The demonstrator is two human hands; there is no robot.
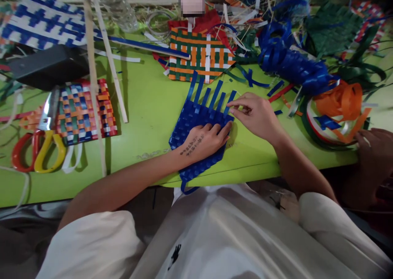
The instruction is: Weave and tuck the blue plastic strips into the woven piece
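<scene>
A blue woven strap piece (196,121) lies tilted on the green table, with several loose strip ends sticking up from its far edge and a narrow loop at its near corner. My left hand (204,142) rests flat across its middle, fingers reaching to the right edge and covering part of the weave. At the far right corner, my right hand (253,113) pinches the rightmost blue strip (231,99) between thumb and fingertips. Just beyond the strip ends lies an orange, green and white woven piece (187,54).
Scissors (46,133) with red and yellow handles lie at left beside a multicoloured woven piece (82,115), wooden sticks (110,58) and a dark block (50,66). Blue strip coils (294,62) and an orange roll (337,101) sit right. Another person's hand (376,156) is at the right edge.
</scene>
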